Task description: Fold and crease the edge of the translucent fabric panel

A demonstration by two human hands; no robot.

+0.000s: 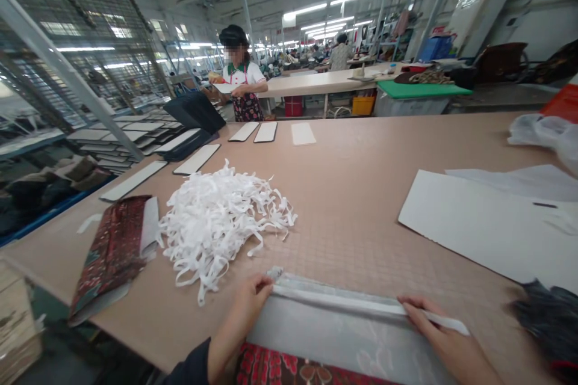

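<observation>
Currently, left hand (247, 307) sits closed on a white fabric strip (356, 307) at one end of a grey panel's (343, 337) upper edge; right hand (433, 328) pinches the same strip further along, its free end overshooting. That edge is covered; a heap of loose white strips (221, 222) remains on the worktop (352, 222), beside a red patterned panel (111, 252).

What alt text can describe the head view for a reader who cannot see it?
The left hand and right hand hold a white strip along the edge of grey-lined patterned fabric on a long tan table, near a heap of white strips.
</observation>
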